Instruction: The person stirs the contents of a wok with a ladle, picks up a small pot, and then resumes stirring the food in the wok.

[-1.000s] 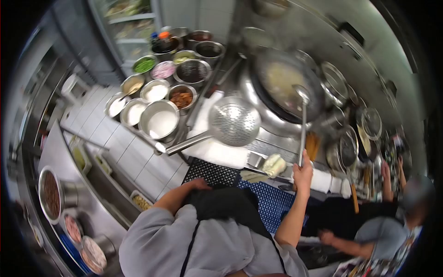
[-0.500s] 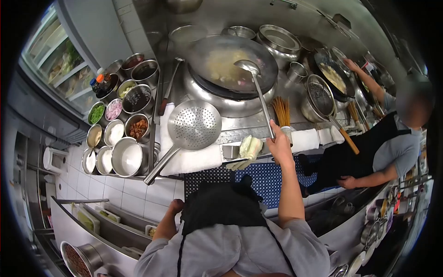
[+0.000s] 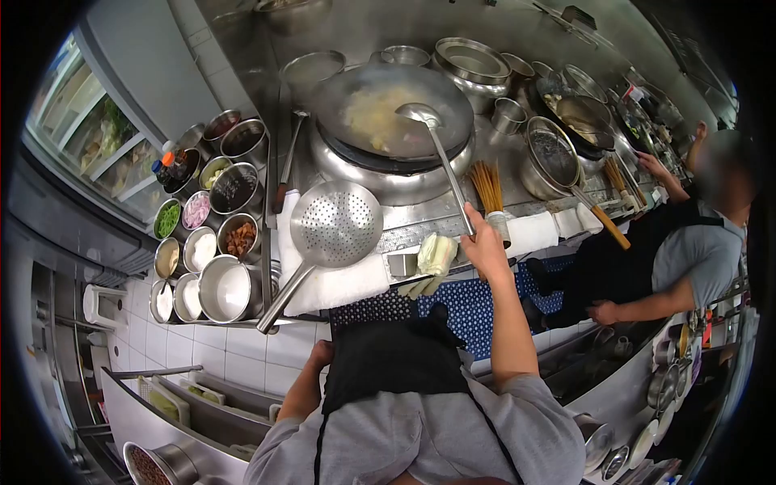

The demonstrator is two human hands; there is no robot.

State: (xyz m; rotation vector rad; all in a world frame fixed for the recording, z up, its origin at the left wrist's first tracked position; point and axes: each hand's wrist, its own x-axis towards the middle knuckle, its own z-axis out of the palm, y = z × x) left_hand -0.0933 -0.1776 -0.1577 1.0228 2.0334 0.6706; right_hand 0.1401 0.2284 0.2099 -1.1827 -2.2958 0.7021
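Observation:
My right hand [image 3: 487, 249] is closed round the handle of a long metal ladle [image 3: 444, 158], whose bowl rests over the steaming wok [image 3: 323, 101]. Yellowish food [image 3: 376, 117] lies in the wok, blurred by steam. My left hand [image 3: 322, 352] hangs low beside the black apron [image 3: 392, 364]; its fingers are hidden. Between the wok and my body, a perforated strainer [image 3: 335, 225] lies on a white towel [image 3: 343, 287]. A bundled pale cloth [image 3: 437, 255] and a bamboo brush [image 3: 488, 187] sit near my right hand.
Metal containers of ingredients, among them a large white-filled one [image 3: 226, 289], crowd the left side. A wooden-handled sieve [image 3: 553, 152] rests on a pot at the right. Beyond it, a co-worker [image 3: 687, 259] stands near another wok [image 3: 584, 121]. Behind me runs a steel counter [image 3: 162, 411].
The view has shifted slightly. The co-worker's raised hand has moved away from the second wok, and a round strainer or ladle now shows over that wok. My right hand still holds the ladle.

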